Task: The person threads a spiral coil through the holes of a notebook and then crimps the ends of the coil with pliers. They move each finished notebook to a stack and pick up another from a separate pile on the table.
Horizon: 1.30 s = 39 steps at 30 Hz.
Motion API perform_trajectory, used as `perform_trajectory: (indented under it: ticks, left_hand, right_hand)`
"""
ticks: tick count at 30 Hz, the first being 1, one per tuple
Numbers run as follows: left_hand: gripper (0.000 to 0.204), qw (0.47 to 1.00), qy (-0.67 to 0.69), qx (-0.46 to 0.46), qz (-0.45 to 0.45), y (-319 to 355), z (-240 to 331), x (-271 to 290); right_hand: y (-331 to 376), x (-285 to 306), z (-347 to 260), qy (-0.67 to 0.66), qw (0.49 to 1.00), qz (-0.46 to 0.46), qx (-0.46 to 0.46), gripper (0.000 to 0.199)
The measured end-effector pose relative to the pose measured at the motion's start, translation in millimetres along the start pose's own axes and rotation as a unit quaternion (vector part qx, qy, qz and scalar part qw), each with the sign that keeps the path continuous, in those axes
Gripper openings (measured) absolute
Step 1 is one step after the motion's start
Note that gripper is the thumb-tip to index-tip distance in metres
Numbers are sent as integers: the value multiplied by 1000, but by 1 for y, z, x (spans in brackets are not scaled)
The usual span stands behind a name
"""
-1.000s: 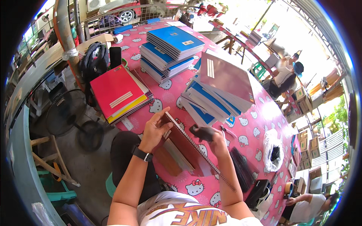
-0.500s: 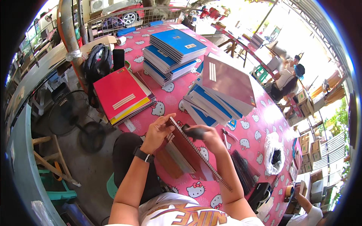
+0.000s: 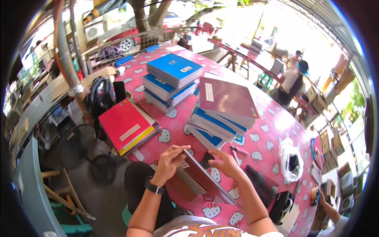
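Observation:
A maroon notebook [image 3: 199, 174] stands tilted on edge over my lap and the near edge of the table, its spiral-bound edge facing up. My left hand [image 3: 169, 164] pinches it near the top end of the binding. Just right of the notebook is my right hand [image 3: 226, 162], its fingers apart and nothing held in them. A dark, black object [image 3: 206, 159] shows beside those fingertips, partly hidden behind the notebook. Pliers with pinkish handles [image 3: 238, 151] lie just beyond my right hand. Black binding coils [image 3: 258, 181] rest by my right forearm.
Stacked blue notebooks [image 3: 173, 67] stand at the back. A maroon-topped pile [image 3: 227, 96] leans right of them; a red-topped pile [image 3: 124, 122] sits left. A plastic bag [image 3: 291, 160] and a black device [image 3: 281, 205] lie right. A fan [image 3: 73, 144] stands left. People are further off.
My right hand has let go of the black object and opened its fingers. My left hand keeps its hold on the notebook. The whole view has tilted up slightly.

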<state>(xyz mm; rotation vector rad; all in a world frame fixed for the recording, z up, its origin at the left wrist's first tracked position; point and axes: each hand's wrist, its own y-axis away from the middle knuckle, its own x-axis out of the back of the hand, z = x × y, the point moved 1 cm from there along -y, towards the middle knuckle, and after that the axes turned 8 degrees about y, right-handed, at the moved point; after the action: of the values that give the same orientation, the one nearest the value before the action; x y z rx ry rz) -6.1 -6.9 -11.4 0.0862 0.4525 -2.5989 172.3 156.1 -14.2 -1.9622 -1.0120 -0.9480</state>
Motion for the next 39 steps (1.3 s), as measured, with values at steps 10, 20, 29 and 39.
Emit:
perform_trajectory:
  ticks: [10, 20, 29, 39]
  left_hand:
    - [17, 991, 106, 12, -76, 18, 49, -71]
    - [15, 984, 76, -81, -139, 27, 50, -63]
    - [16, 975, 97, -81, -182, 27, 49, -62]
    - [32, 985, -7, -164, 48, 23, 39, -58]
  right_hand:
    - [48, 73, -102, -144, 980, 138, -24, 22]
    - [50, 76, -113, -109, 986, 123, 35, 22]
    - [46, 79, -112, -73, 983, 90, 141, 23]
    - [35, 77, -123, 9, 985, 172, 31, 13]
